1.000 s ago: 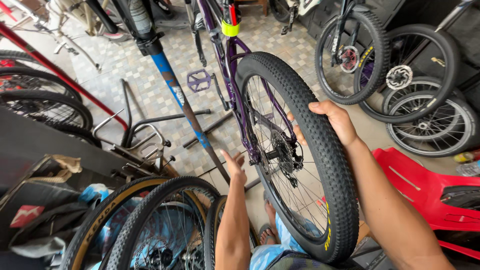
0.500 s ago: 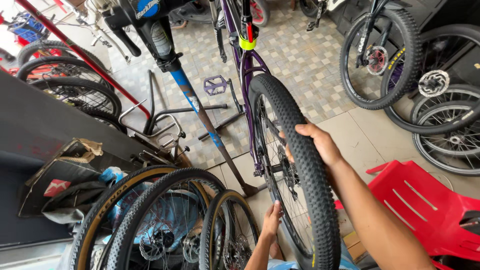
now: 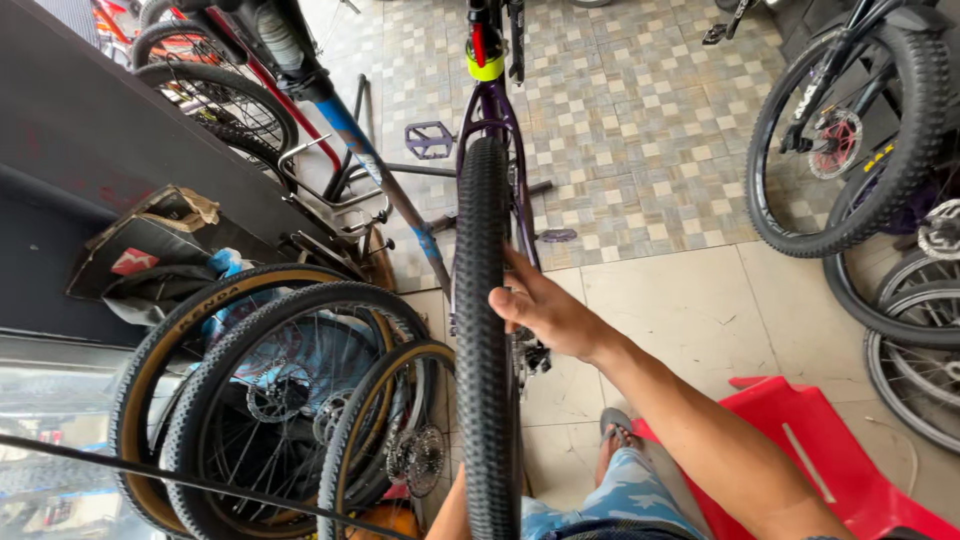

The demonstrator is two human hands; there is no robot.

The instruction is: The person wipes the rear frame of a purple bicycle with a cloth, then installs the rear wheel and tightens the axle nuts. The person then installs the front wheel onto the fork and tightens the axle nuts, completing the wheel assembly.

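Leftmost, three spare wheels (image 3: 290, 400) leaned together left of the tyre (image 3: 482, 330). Only a sliver of the left arm (image 3: 452, 512) showed low beside the tyre; whether that hand gripped anything could not be told. That knobby tyre stood edge-on, mounted in the purple frame (image 3: 492, 115). It looked stiff, grippy and fairly heavy, best held across the tread. Right of it, the right hand (image 3: 545, 312) lay half-open, fingers touching its sidewall.

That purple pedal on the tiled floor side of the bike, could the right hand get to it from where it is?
Probably not without leaning in: the right hand rests on the knobby rear tyre, and the purple pedal sits well beyond it, across that wheel.
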